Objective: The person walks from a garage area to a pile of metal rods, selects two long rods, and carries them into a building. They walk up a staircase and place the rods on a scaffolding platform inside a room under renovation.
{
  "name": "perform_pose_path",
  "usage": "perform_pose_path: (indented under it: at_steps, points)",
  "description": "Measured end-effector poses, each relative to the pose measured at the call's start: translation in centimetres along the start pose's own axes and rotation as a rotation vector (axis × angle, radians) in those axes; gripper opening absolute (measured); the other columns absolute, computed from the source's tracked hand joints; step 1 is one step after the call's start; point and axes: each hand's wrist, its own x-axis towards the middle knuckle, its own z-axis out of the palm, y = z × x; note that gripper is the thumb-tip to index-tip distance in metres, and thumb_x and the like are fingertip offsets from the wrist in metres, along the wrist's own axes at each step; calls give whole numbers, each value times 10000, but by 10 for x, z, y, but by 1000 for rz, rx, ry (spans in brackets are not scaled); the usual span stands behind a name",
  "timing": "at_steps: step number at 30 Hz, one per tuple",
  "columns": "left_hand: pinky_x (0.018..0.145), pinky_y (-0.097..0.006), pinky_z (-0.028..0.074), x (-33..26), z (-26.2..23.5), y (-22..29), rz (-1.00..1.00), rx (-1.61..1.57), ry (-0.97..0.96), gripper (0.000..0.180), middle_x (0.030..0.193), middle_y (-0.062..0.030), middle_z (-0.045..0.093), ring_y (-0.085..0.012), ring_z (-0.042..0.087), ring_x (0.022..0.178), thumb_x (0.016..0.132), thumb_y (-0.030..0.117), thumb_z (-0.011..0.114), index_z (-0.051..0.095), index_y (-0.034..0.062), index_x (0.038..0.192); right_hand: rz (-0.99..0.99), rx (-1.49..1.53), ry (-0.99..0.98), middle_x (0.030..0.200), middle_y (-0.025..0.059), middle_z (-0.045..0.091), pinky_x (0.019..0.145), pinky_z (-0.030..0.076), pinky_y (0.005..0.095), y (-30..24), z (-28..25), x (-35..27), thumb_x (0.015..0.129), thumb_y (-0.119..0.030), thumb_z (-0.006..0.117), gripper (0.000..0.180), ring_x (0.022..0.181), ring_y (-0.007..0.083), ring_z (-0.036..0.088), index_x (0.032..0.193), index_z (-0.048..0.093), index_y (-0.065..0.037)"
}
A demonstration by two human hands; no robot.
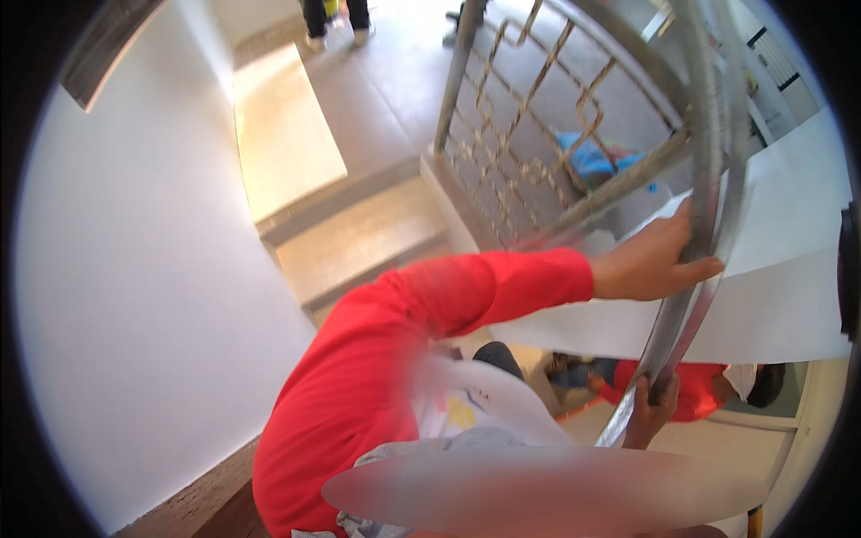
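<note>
Long, shiny metal bars [708,179], running close together and seen bent at the right, slope from the top edge down to my hands. My left hand [650,255], in a red sleeve, reaches across and grips them partway along. Its thumb lies over the front, while the fingertips are partly hidden behind the metal. Lower down, my right hand [647,414] has its fingers wrapped round the same bars. A blurred patch covers the area below it and hides the forearm.
A rusty railing [538,117] with a patterned grille borders the stairs [368,238] ahead. A white wall [152,296] rises at left. A person in red [695,390] is at lower right. Another person's legs [336,18] stand on the upper floor, and a blue bag [587,157] lies behind the grille.
</note>
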Motion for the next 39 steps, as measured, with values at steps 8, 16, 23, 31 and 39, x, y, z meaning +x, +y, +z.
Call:
perform_pose_path:
  at_steps: [8, 16, 23, 31, 39]
  points:
    - [1034, -317, 387, 17, -28, -22, -95, -97, -106, 682, 1283, -114, 480, -172, 459, 1199, 999, 362, 579, 265, -8, 1478, -116, -41, -54, 820, 130, 644, 672, 491, 330, -29, 22, 19, 815, -141, 726, 306, 722, 215, 620, 1022, 571, 21]
    - [1000, -358, 431, 36, -86, -54, -159, -197, 29, 649, 1268, -178, 534, -221, 525, 1161, 984, 355, 591, 308, -13, 1438, -41, -79, -54, 795, 129, 637, 666, 492, 336, -51, 86, 55, 813, -125, 724, 304, 686, 215, 609, 1026, 562, 20]
    - [1003, -338, 427, 78, -159, -75, -157, -181, 45, 587, 1276, -123, 526, -181, 511, 1156, 992, 304, 594, 339, 2, 1426, 61, -129, -95, 786, 119, 640, 662, 495, 343, -88, 140, 114, 806, -119, 724, 299, 683, 221, 617, 1031, 569, 4]
    - [979, -301, 439, 149, -237, -39, -271, -200, 67, 490, 1237, -52, 545, -115, 518, 1130, 1008, 266, 586, 387, 15, 1378, 21, -34, -147, 761, 114, 624, 620, 490, 341, -161, 168, 196, 808, -101, 715, 277, 644, 228, 606, 1021, 567, -3]
    - [966, -301, 445, 204, -292, -32, -262, -222, 32, 496, 1222, -77, 542, -121, 520, 1125, 1010, 304, 576, 395, 6, 1364, 44, -16, -138, 724, 92, 595, 579, 472, 313, -208, 195, 252, 812, -106, 712, 274, 601, 181, 568, 1020, 571, 2]
